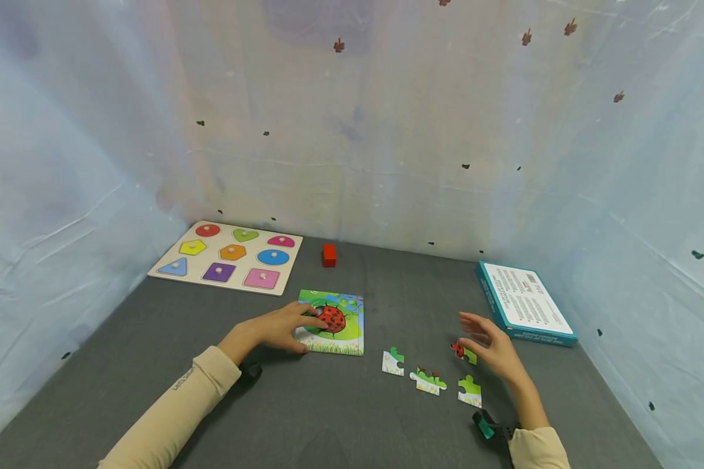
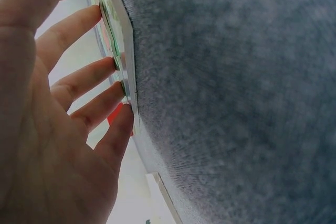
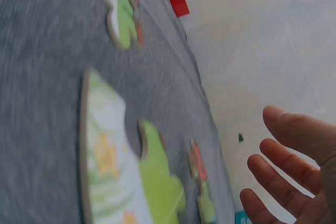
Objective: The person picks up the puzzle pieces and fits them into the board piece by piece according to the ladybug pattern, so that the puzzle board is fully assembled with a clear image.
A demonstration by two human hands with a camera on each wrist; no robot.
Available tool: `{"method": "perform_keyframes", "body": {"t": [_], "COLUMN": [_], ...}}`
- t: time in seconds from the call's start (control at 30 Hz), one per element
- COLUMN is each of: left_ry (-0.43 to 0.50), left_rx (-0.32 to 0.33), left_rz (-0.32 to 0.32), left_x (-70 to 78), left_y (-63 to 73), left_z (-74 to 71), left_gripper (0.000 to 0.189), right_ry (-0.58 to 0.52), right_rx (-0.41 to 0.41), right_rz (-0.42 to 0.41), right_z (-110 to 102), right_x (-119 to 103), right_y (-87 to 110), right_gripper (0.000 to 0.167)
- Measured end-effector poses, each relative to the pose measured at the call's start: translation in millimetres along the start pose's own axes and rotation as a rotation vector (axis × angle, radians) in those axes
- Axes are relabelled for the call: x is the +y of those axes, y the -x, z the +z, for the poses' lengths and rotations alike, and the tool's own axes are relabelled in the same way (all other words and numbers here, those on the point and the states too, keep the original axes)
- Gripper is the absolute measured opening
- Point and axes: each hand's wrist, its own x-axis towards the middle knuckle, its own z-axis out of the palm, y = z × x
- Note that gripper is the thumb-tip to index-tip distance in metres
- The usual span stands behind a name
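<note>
My left hand rests spread over the left side of a square ladybug puzzle board on the grey table. In the left wrist view its fingertips touch the board's face, and the thumb lies along the near edge. My right hand hovers with relaxed fingers and holds nothing, just above and beside a red-and-green puzzle piece. Three more loose pieces lie nearby: a white-and-green corner piece, a middle piece and a flowered piece nearest my right wrist.
A shape board with several coloured knobbed shapes lies at the back left. Behind the ladybug board stands a small red block. A teal-and-white box is at the right. Pale curtains hang around the table.
</note>
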Motion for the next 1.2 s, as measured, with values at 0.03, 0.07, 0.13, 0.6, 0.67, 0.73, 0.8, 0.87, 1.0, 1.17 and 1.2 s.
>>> {"method": "perform_keyframes", "body": {"t": [0.03,0.07,0.13,0.6,0.67,0.73,0.8,0.87,1.0,1.17,1.2], "left_ry": [0.001,0.003,0.008,0.001,0.003,0.002,-0.002,-0.007,-0.016,-0.022,-0.022], "left_rx": [-0.001,-0.001,-0.002,-0.001,0.003,0.004,0.003,0.004,0.007,0.009,0.009], "left_rz": [0.001,0.003,0.006,-0.011,-0.005,-0.003,-0.001,-0.002,0.001,0.014,0.016], "left_x": [0.1,0.1,0.0,-2.9,-2.0,-1.3,-0.7,-0.4,0.3,2.2,2.6], "left_y": [0.1,0.2,0.2,-1.1,-0.8,-0.5,-0.3,-0.1,0.3,0.3,0.2], "left_z": [-0.2,-0.3,-0.4,2.0,1.6,1.3,0.9,0.6,0.2,-0.9,-1.1], "left_gripper": [0.054,0.054,0.054,0.055,0.054,0.054,0.054,0.054,0.055,0.055,0.055], "right_ry": [0.007,0.015,0.019,0.022,0.012,0.019,0.039,0.07,0.11,0.137,0.142], "right_rx": [-0.001,-0.003,-0.012,-0.161,-0.177,-0.19,-0.194,-0.189,-0.176,-0.165,-0.166], "right_rz": [0.0,0.002,0.018,0.141,0.143,0.136,0.12,0.104,0.09,0.101,0.104], "right_z": [-1,-2,-4,-14,-15,-14,-13,-12,-9,-7,-7], "right_x": [2,5,9,27,29,30,32,34,36,36,35], "right_y": [1.4,2.9,5.8,22.2,22.3,22.3,22.4,22.6,23.0,23.3,23.1], "right_gripper": [0.053,0.053,0.052,0.051,0.052,0.052,0.051,0.049,0.044,0.043,0.042]}}
